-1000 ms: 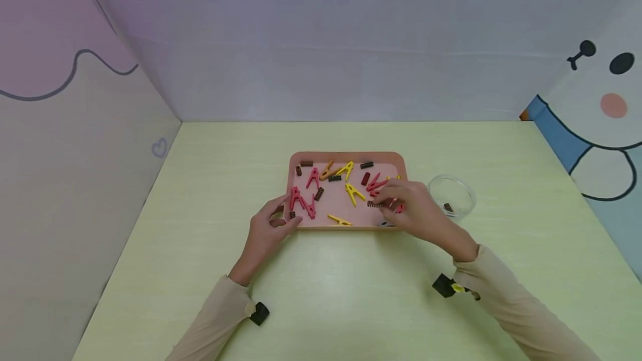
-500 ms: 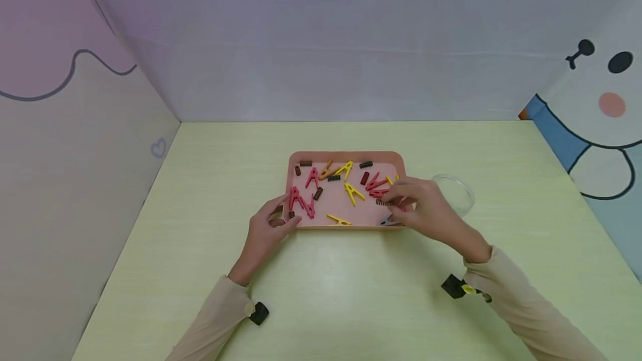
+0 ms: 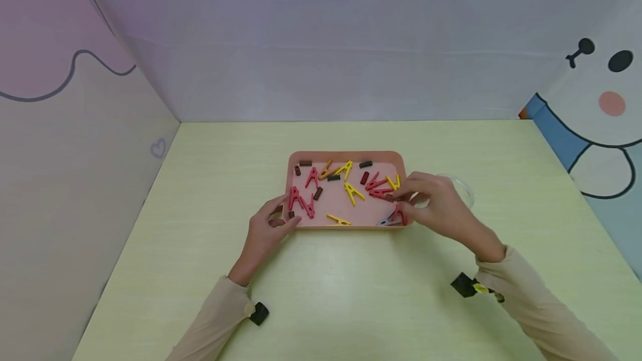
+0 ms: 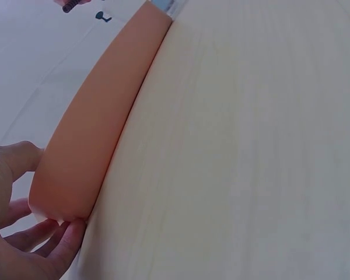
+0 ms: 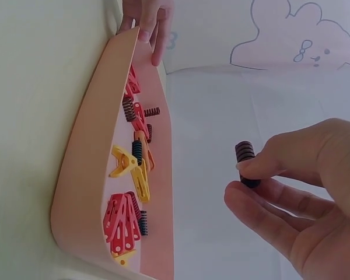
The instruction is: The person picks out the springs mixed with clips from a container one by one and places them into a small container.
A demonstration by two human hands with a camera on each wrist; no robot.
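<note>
A dark spring [image 5: 245, 153] is pinched by the right hand [image 3: 441, 204], above the tray [image 5: 81, 192]; carrying it seems the step underway, next calling for a steady pinch. The left hand [image 3: 267, 228] grips the tray's opposite end. Beyond the right hand, a clear dish [image 3: 471, 196] is mostly covered, its contents hidden.
</note>
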